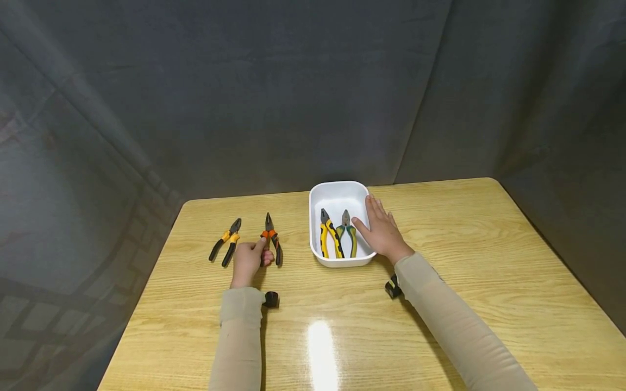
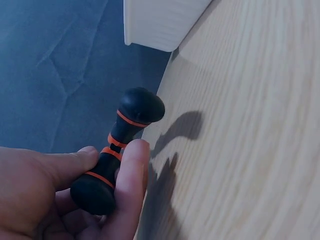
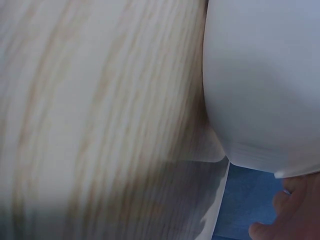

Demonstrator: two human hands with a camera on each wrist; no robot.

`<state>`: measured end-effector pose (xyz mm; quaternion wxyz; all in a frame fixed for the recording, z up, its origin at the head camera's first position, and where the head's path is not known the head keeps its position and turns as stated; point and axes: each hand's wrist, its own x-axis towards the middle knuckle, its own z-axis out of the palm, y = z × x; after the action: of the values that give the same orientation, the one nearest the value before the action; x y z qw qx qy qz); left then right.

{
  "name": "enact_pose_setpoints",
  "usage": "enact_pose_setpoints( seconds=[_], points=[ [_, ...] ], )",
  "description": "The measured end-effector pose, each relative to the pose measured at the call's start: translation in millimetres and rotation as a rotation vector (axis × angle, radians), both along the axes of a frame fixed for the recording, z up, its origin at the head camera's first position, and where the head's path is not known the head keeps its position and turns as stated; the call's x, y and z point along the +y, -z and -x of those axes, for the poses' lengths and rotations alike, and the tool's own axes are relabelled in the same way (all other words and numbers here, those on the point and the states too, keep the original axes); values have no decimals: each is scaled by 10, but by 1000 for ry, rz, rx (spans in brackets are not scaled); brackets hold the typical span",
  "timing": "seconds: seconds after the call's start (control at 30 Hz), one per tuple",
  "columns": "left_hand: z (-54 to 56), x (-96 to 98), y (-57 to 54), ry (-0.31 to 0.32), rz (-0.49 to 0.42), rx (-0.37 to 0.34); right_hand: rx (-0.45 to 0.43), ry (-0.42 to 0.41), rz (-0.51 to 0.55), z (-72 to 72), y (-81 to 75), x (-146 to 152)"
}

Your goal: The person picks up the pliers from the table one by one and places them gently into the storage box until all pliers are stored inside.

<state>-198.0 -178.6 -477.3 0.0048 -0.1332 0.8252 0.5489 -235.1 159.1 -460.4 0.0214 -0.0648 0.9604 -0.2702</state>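
Observation:
My left hand [image 1: 248,263] pinches one handle of the long-nose pliers [image 1: 275,245], which have black and orange grips and a dark pointed nose. From the left wrist view, the handle ends of these pliers [image 2: 140,106] show above the tabletop, thumb and fingers around the nearer grip. A white tray [image 1: 342,263] stands right of them, holding yellow-and-black pliers [image 1: 335,239] and green-and-yellow pliers [image 1: 352,236] side by side. Along the tray's right rim rests my right hand [image 1: 383,233], its fingers straight and its thumb reaching over the inside.
Combination pliers [image 1: 230,237] with yellow and black handles lie on the wooden table [image 1: 352,326], left of my left hand. Dark grey cloth [image 1: 293,108] hangs behind the table and along its sides. The tray stands close to the back edge.

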Motion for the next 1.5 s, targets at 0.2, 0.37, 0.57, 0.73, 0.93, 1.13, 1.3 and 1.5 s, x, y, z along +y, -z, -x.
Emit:
enact_pose_setpoints(
  seconds=[0.2,0.37,0.57,0.73,0.93,1.13,1.3,1.5],
  points=[
    [-5,57,-29,-3,-15,16,5,-8,-6,13,-1,8],
    [6,82,-45,-12,-21,30,4,-5,-7,22,1,0],
    [10,99,-41,-20,-63,40,6,-6,0,10,21,1],
    [9,140,-48,-33,-77,55,5,-11,0,-3,31,9],
    [20,206,-115,-31,-82,74,6,-1,-4,3,28,4],
    [13,264,-159,-30,-87,100,1,-4,4,-1,27,0],
    [15,300,-186,-28,-100,114,-1,-2,4,-3,16,7],
    [26,330,-229,-18,-133,111,2,1,0,4,24,7]
  ],
)
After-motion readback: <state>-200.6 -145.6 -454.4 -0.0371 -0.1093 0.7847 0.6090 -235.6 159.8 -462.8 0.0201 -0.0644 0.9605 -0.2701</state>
